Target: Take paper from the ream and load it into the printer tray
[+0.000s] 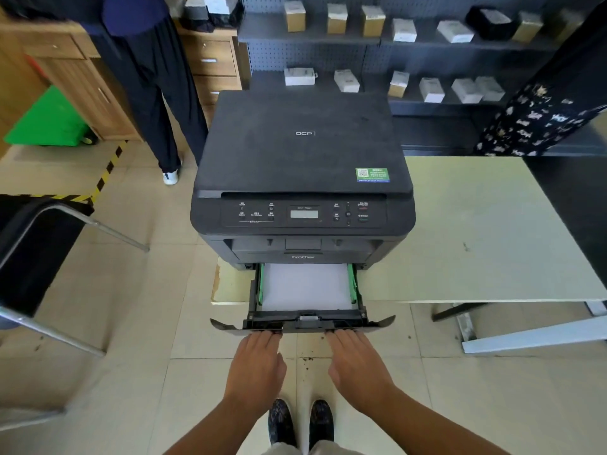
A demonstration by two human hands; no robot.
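Paper (306,285) lies flat and white in the pulled-out tray (303,321), just past both hands. Biggest of all is the pale table (476,231), stretching off beyond the right hand (356,364). On it sits the black printer (303,178), straight ahead of the hands. The tray sticks out from the printer's bottom, with green guides (352,284) at the paper's sides. The left hand (258,364) and right hand are flat with fingers straight, fingertips touching the tray's front edge, holding nothing.
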